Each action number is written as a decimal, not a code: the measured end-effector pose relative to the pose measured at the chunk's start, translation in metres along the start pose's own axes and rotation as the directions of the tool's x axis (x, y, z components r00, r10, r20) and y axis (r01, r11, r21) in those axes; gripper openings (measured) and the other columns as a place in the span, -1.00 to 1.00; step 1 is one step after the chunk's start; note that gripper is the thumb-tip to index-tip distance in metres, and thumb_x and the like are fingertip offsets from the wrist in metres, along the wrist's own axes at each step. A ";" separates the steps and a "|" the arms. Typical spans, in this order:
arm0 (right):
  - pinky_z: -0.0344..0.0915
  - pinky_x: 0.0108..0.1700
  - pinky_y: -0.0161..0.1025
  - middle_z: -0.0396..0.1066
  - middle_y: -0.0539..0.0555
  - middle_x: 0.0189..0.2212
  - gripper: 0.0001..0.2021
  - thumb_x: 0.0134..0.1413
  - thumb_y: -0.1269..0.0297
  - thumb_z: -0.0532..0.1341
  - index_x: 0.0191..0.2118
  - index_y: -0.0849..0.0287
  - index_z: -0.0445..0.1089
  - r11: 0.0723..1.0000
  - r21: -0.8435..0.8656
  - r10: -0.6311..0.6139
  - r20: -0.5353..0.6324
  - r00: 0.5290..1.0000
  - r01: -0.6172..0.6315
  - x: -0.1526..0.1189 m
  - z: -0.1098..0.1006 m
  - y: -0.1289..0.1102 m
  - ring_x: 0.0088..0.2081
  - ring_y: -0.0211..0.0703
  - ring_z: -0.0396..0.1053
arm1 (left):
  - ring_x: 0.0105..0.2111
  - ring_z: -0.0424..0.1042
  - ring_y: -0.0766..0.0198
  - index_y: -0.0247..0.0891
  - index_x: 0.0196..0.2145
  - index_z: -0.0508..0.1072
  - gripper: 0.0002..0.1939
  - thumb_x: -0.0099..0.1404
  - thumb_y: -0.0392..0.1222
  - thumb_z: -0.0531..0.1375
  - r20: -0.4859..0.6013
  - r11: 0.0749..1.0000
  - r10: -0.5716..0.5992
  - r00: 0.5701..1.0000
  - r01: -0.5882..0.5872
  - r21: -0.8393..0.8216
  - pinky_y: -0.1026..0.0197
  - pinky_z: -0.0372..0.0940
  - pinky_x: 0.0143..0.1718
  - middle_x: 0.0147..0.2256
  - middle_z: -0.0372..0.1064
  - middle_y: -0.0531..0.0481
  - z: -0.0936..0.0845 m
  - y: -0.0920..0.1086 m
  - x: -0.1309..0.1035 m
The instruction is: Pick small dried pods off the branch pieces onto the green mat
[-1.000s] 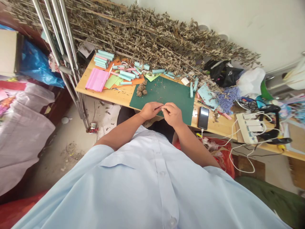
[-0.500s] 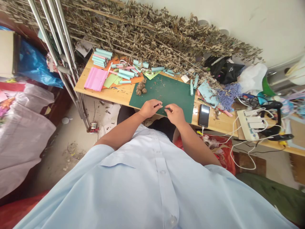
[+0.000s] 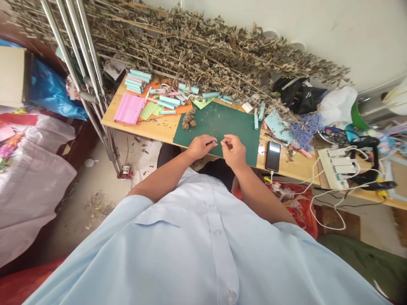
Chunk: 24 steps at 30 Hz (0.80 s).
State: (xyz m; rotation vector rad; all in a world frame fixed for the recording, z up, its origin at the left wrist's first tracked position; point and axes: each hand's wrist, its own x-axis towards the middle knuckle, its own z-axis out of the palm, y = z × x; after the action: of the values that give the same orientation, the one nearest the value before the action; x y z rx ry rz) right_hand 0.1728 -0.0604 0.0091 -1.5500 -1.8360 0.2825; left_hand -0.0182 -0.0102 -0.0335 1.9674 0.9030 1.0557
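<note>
Over the near edge of the green cutting mat (image 3: 235, 123), my left hand (image 3: 203, 146) is closed, thumb pressed to the fingers; what it pinches, if anything, is too small to make out. A short gap to its right, my right hand (image 3: 233, 150) is curled with fingertips against the thumb, and its contents are likewise unclear. The two hands do not touch. Several brown crumbly balls (image 3: 189, 119) lie piled on the mat's left side, beyond my left hand. Small dark crumbs are scattered across the mat.
Dried leafy stalks (image 3: 190, 46) fill the back of the table. Blue paper rolls (image 3: 168, 101) and a pink sheet (image 3: 129, 109) lie left. On the right are a phone (image 3: 272, 156), a power strip (image 3: 333, 167) with cables and purple string (image 3: 305, 127). Metal poles (image 3: 85, 55) stand left.
My right hand has moved slightly up and away from my left, widening the gap between the fingertips. My left hand stays nearly in place. The whole view has shifted slightly.
</note>
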 end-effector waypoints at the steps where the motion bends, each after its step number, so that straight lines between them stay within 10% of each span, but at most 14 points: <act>1: 0.52 -0.05 -0.07 0.62 0.14 -0.16 -0.71 0.38 0.19 0.13 0.12 0.10 0.39 1.000 0.001 -0.025 0.010 1.000 0.025 0.004 -0.002 -0.004 -0.20 -0.03 0.58 | -0.17 0.54 0.19 -0.25 -0.10 0.64 -0.75 0.48 -0.06 0.23 0.001 1.000 0.005 1.000 -0.005 -0.004 0.16 0.40 -0.06 -0.19 0.60 -0.13 0.000 -0.001 0.000; 13: 0.44 -0.10 -0.09 0.66 0.19 -0.17 -0.64 0.43 0.29 0.07 0.15 0.14 0.53 0.901 -0.284 -0.275 0.209 0.939 0.327 0.014 -0.012 -0.028 -0.17 0.07 0.56 | -0.22 0.50 0.21 -0.29 -0.21 0.61 -0.80 0.48 -0.20 0.18 0.023 0.998 0.038 0.999 -0.039 0.055 0.19 0.37 -0.11 -0.26 0.55 -0.10 -0.002 -0.001 -0.002; 24: 0.48 0.16 -0.08 0.64 0.12 0.01 -0.68 0.45 0.29 0.08 0.03 0.08 0.60 0.959 -0.167 -0.213 0.102 0.972 0.228 0.008 -0.016 -0.023 0.04 -0.01 0.58 | -0.22 0.49 0.22 -0.23 -0.11 0.63 -0.77 0.50 -0.09 0.21 0.041 0.999 -0.010 0.999 0.008 0.036 0.21 0.34 -0.12 -0.26 0.56 -0.08 -0.003 0.003 -0.001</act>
State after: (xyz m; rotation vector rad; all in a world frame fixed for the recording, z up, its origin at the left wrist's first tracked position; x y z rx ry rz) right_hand 0.1648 -0.0626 0.0368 -1.4500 -2.1283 0.0803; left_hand -0.0205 -0.0116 -0.0304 2.0054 0.9139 0.9969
